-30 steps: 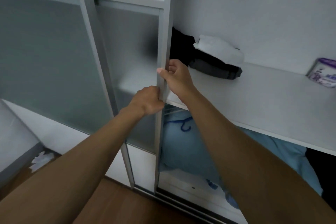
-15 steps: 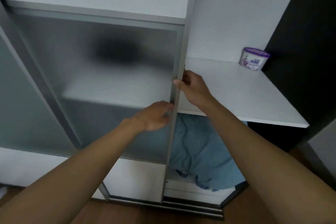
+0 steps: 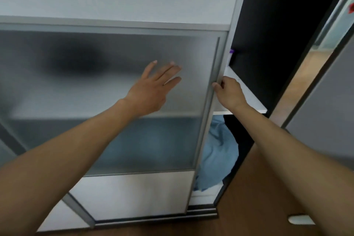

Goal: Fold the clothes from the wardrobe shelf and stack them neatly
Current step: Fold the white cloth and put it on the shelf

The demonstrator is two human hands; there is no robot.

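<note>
A person stands before a wardrobe, both bare arms stretched toward its sliding door (image 3: 162, 140). The left grip (image 3: 151, 92) is released, its palm and spread fingers laid flat against the frosted panel. The right grip (image 3: 229, 93) is clenched round the door's metal edge (image 3: 206, 130), thumb on the near face and fingers curled behind it. The door covers most of the wardrobe and leaves only a narrow gap at the right, where the end of the white shelf (image 3: 252, 101) shows against a black side wall (image 3: 268, 25). Behind the frosted panel, a dark shape (image 3: 76, 61) sits above the shelf line at the left, too blurred to make out as clothes or anything else. A sliver of a purple-topped container (image 3: 231, 54) peeks past the door's edge on the shelf. Below the shelf, a crumpled blue cloth (image 3: 218, 149) fills the gap and shows faintly through the panel. The wooden floor (image 3: 249, 207) runs along the track, with a small white object (image 3: 299, 220) lying at the lower right.
</note>
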